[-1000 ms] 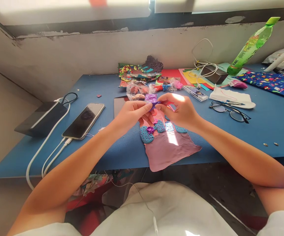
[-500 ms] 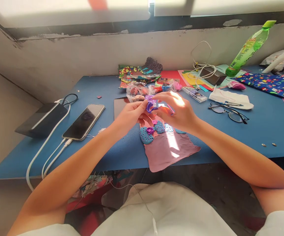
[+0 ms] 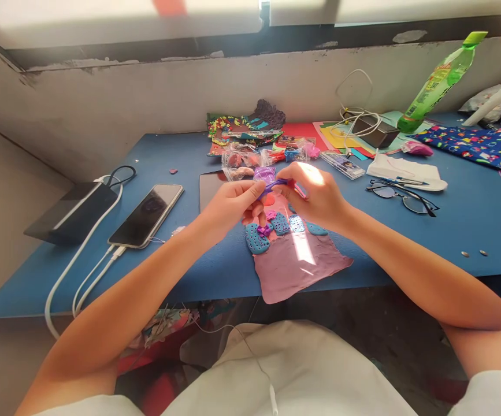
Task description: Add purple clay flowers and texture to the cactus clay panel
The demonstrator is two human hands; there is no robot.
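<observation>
A strip of purple modelling clay (image 3: 271,188) is stretched between my two hands, above the table. My left hand (image 3: 237,199) pinches one end of it between thumb and fingers. The other end is pinched by my right hand (image 3: 315,193). Below them lies a flat sheet of pinkish-mauve clay (image 3: 293,266), its near edge overhanging the table. Blue dotted clay pieces (image 3: 258,240) and a small purple clay bow (image 3: 264,230) sit on the sheet. My hands hide part of its far side. Just beyond my fingers is a purple clay packet (image 3: 264,174).
A phone (image 3: 146,215) with white cables and a black box (image 3: 79,211) lie at left. Clear clay bags (image 3: 239,160) are behind my hands. Glasses (image 3: 401,196), white paper (image 3: 406,171) and a tilted green bottle (image 3: 443,84) stand or lie to the right.
The purple clay was curled in my left fingers; now it is drawn out straight between both hands. My right fingers have closed on its other end.
</observation>
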